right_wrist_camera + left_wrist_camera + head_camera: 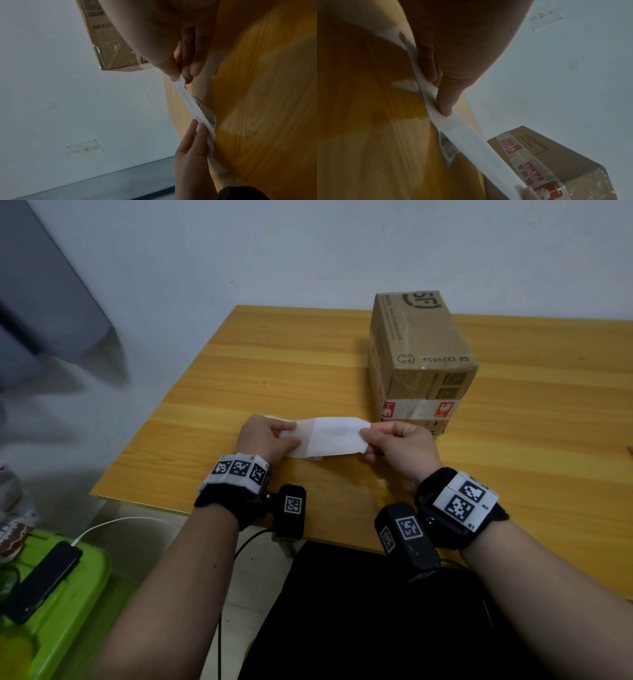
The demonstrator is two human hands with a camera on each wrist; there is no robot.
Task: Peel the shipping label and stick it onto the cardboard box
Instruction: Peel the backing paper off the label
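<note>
A white shipping label [334,436] is held flat, a little above the wooden table [239,378], its blank back up. My left hand [274,436] pinches the left end, where a thinner backing strip [294,433] shows. My right hand [380,440] pinches the right end between thumb and fingers. In the left wrist view the label [471,142] runs edge-on from my fingers [445,106] toward the box, printed side down. The right wrist view shows the label [190,102] stretched between both hands. The taped brown cardboard box [424,354] stands just beyond my right hand.
A white wall [308,251] backs the table, with a small handwritten note [85,148] taped on it. A green bin [68,594] with a phone [41,580] on charge sits on the floor at the left. Bare table lies right of the box.
</note>
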